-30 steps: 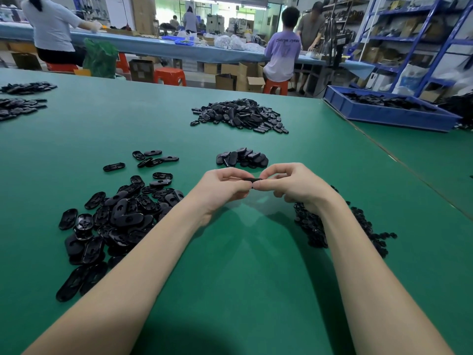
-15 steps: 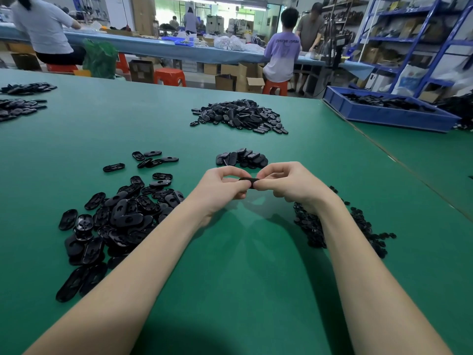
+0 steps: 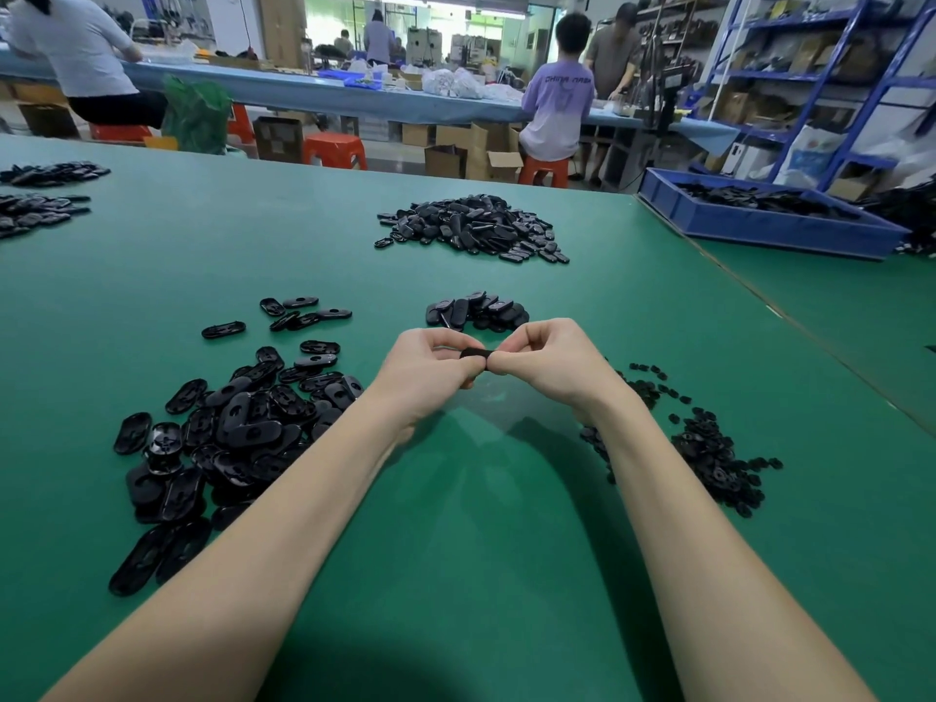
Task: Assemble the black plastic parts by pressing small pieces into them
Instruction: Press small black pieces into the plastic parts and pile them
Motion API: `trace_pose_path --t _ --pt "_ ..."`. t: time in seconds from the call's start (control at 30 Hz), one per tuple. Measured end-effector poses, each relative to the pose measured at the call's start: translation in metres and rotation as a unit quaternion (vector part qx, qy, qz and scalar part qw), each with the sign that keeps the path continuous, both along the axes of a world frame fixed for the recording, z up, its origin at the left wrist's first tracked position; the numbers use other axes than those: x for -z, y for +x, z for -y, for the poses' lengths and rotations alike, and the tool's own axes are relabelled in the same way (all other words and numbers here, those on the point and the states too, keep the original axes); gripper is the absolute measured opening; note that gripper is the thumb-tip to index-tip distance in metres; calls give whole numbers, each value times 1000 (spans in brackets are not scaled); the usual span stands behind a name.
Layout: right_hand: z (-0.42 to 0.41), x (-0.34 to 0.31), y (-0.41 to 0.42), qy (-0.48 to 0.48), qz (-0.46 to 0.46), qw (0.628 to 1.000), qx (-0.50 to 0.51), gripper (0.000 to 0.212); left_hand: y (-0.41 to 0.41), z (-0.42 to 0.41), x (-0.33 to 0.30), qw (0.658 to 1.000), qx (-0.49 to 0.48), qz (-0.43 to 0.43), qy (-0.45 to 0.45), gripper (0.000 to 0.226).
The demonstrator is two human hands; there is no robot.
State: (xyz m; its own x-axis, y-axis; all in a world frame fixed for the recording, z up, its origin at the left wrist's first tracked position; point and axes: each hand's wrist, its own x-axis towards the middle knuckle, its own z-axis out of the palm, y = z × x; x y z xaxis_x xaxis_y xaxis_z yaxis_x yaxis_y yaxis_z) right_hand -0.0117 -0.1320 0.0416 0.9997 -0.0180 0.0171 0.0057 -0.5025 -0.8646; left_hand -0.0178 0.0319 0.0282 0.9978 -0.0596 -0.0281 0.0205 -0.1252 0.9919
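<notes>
My left hand [image 3: 430, 369] and my right hand [image 3: 544, 359] meet above the green table [image 3: 481, 499], both pinching one black oval plastic part [image 3: 475, 353] held edge-on between thumbs and fingers. Most of the part is hidden by my fingertips. A loose heap of black oval parts [image 3: 238, 423] lies to the left of my left forearm. A heap of small black pieces [image 3: 709, 448] lies to the right of my right wrist. A small stack of oval parts [image 3: 476, 311] sits just beyond my hands.
A larger mound of black parts [image 3: 471, 230] lies farther back at centre, more piles [image 3: 35, 205] at the far left. A blue bin [image 3: 759, 220] with parts stands at the back right. People sit on orange stools [image 3: 334, 150] at a long bench behind the table.
My hands have lifted slightly and stay pinched together on the same part; the fingers have shifted a little on it. The piles have not moved.
</notes>
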Motion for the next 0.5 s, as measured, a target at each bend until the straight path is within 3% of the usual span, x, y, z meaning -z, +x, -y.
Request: trace_pose_path --t 0.1,0.23,0.37,0.5 --pt "0 0 0 20 4 1000 1 13 1 -5 1 999 7 32 13 10" --pt "13 -2 -2 112 -58 992 -3 10 3 -13 -1 983 39 134 118 19" --pt "17 -2 -1 136 -74 988 -6 9 2 -14 4 960 26 188 207 15" --pt "9 2 -1 98 -92 991 16 27 21 -20 8 953 -48 195 228 15"
